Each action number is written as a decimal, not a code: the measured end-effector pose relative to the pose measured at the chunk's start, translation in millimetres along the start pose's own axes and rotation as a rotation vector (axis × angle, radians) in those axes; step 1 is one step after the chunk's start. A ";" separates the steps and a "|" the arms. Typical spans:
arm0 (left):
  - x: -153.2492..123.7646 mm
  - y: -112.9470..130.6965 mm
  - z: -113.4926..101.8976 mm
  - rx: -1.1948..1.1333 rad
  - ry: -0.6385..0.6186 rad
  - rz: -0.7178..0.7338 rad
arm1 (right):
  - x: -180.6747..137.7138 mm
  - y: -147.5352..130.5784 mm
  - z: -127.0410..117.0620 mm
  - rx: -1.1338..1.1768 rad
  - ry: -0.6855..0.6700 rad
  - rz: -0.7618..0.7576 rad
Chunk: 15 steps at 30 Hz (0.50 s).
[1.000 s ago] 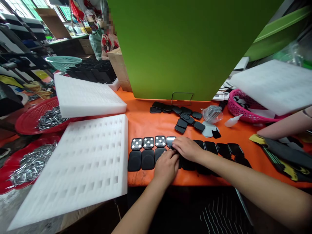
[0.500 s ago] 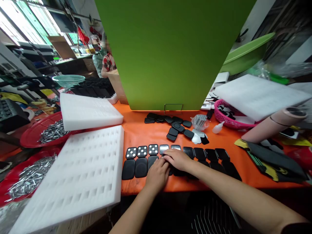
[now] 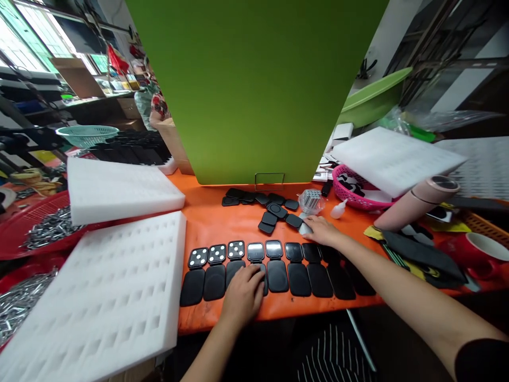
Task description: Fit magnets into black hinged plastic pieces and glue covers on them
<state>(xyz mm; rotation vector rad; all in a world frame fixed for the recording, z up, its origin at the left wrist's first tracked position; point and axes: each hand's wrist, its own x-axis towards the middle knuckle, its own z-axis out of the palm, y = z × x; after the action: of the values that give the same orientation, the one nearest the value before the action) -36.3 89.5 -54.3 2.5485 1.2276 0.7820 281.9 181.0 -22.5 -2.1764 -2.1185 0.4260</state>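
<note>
A row of open black hinged cases (image 3: 278, 265) lies along the front of the orange table (image 3: 222, 223). The three at the left show white dots in their upper halves (image 3: 217, 253). My left hand (image 3: 242, 294) rests palm down on the lower halves of the cases near the middle, fingers curled loosely. My right hand (image 3: 323, 230) reaches further back, fingers flat on a small pale grey sheet (image 3: 305, 228) beside a loose pile of black pieces (image 3: 274, 209).
A white foam tray (image 3: 99, 286) with square pockets lies at the left, another (image 3: 115, 188) behind it. Red baskets hold metal parts (image 3: 43, 231). A green board (image 3: 254, 90) stands at the back. A pink basket (image 3: 352, 193), a pink cylinder (image 3: 417, 209) and a red cup (image 3: 475, 249) are at the right.
My right hand left the row of cases and moved back and right to the grey sheet. My left hand stayed on the row. The camera view shifted.
</note>
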 end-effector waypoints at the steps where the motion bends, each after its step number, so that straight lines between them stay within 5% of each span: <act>1: -0.1 -0.1 0.1 -0.003 0.005 -0.006 | 3.4 -0.7 0.3 0.010 -0.014 0.013; 10: -4.1 -5.1 -0.6 -0.073 0.094 -0.068 | 0.6 9.6 6.8 0.308 -0.005 0.124; 15: 5.1 31.4 5.4 -0.652 0.108 -0.379 | -37.6 -11.9 0.5 0.490 0.095 0.073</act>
<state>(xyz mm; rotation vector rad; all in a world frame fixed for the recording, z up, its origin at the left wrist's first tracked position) -9.9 73.8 -44.4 1.7176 1.1827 1.0258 270.0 144.2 -14.5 -1.9454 -1.6663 0.7406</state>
